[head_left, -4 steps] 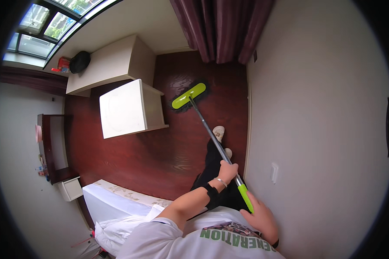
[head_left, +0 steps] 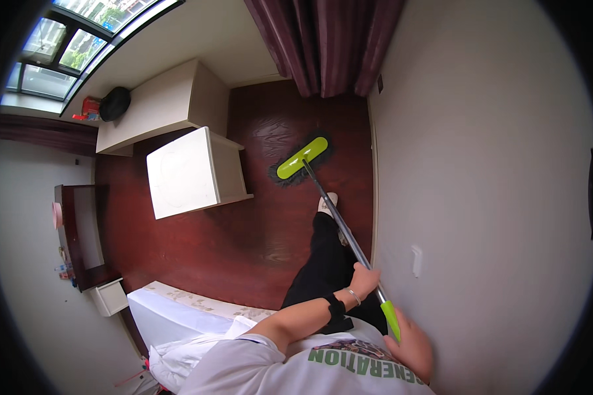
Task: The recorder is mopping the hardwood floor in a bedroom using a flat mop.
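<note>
Mop (head_left: 302, 158) flat on dark wood floor (head_left: 244, 230), left hand (head_left: 364, 280) fingers clenched round metal handle, right hand (head_left: 415, 342) gripping green end

Lime-green mop head (head_left: 302, 158), dark red wooden floor (head_left: 244, 237), maroon curtains (head_left: 329, 43).

A dark red wooden floor (head_left: 197, 243) shines under daylight from the window (head_left: 66, 39) at the upper left. Maroon curtains (head_left: 329, 39) hang at the top. A plain pale wall (head_left: 481, 164) fills the right. A white cabinet (head_left: 181, 172) stands beside a cream desk (head_left: 155, 102); a white bed (head_left: 178, 316) lies below.
</note>
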Demonstrator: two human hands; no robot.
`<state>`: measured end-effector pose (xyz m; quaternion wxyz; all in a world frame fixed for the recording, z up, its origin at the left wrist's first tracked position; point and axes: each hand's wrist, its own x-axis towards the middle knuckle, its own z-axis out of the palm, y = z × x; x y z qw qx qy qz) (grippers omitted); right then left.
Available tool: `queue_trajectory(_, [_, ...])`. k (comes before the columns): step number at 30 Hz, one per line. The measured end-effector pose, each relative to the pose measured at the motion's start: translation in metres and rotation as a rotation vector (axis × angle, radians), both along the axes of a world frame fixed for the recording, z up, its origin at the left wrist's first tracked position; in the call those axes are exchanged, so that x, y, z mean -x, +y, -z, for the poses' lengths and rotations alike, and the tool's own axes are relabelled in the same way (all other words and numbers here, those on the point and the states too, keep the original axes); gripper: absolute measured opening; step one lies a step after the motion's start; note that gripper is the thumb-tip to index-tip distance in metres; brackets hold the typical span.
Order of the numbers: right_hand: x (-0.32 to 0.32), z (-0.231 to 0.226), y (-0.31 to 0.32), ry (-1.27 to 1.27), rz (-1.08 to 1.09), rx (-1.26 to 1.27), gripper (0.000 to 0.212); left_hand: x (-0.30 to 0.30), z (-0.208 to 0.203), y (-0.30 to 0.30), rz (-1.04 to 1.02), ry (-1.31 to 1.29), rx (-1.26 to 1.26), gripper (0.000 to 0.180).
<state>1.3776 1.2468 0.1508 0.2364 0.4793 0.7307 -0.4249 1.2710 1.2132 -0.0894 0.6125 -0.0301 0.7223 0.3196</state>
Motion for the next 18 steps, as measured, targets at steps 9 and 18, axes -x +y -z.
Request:
queue_trajectory(9, [0.009, 0.039, -0.017, 0.029, 0.222, 0.013, 0.059, 0.032, 0.023, 0.008, 0.199, 0.09, -0.015, 0.041])
queue_trajectory(18, [0.103, 0.109, 0.009, 0.435, 0.33, 0.249, 0.069, 0.165, 0.055, 0.057, 0.156, 0.174, -0.041, 0.039])
